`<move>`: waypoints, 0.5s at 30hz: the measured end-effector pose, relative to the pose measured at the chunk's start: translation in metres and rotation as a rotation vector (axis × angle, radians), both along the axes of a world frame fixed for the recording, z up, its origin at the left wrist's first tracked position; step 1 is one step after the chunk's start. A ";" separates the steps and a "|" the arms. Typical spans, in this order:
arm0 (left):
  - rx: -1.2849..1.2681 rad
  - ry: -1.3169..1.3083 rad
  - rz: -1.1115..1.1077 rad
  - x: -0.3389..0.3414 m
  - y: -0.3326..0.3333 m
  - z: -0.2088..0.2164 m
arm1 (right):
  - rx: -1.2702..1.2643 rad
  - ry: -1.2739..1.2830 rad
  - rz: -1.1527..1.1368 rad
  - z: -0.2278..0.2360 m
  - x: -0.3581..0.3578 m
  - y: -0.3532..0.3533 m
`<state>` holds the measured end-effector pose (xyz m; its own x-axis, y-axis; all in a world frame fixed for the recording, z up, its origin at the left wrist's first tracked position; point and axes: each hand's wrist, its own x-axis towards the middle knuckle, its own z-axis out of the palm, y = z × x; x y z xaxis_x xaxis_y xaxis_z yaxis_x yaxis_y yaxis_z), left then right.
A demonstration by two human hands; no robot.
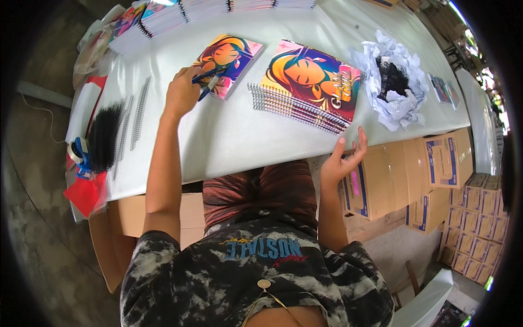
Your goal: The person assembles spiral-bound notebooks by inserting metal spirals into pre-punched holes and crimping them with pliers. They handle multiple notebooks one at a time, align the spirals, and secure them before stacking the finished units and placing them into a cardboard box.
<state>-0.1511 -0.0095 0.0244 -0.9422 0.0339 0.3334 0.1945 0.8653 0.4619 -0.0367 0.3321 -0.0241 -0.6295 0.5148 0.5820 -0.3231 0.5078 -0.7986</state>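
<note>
My left hand is closed round blue-handled pliers, held over a colourful notebook cover. No spiral shows on that notebook's visible edges, though my hand and the pliers hide part of it. To its right lies a stack of spiral-bound notebooks with matching covers, their coils facing the near left side. My right hand is off the table's near edge, below the stack, with its fingers apart and nothing in them.
Crumpled pale paper holding black scraps lies at right. Loose wire coils, a black coil bundle and a blue tape dispenser lie at left. More notebooks line the far edge. Cardboard boxes stand below the right side.
</note>
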 end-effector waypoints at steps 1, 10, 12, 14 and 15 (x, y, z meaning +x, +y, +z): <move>-0.003 -0.097 -0.007 0.002 -0.015 -0.002 | 0.023 -0.005 0.005 -0.003 0.005 -0.003; -0.363 0.010 -0.045 -0.001 -0.051 -0.022 | 0.127 0.073 0.435 0.006 0.018 -0.056; -0.419 -0.001 -0.077 -0.003 -0.051 -0.016 | 0.136 0.048 0.509 0.006 0.014 -0.067; -0.443 0.020 -0.122 -0.004 -0.054 -0.012 | 0.133 -0.032 0.555 -0.004 0.012 -0.073; -0.435 0.046 -0.152 -0.004 -0.055 -0.010 | 0.132 -0.072 0.577 -0.010 0.011 -0.076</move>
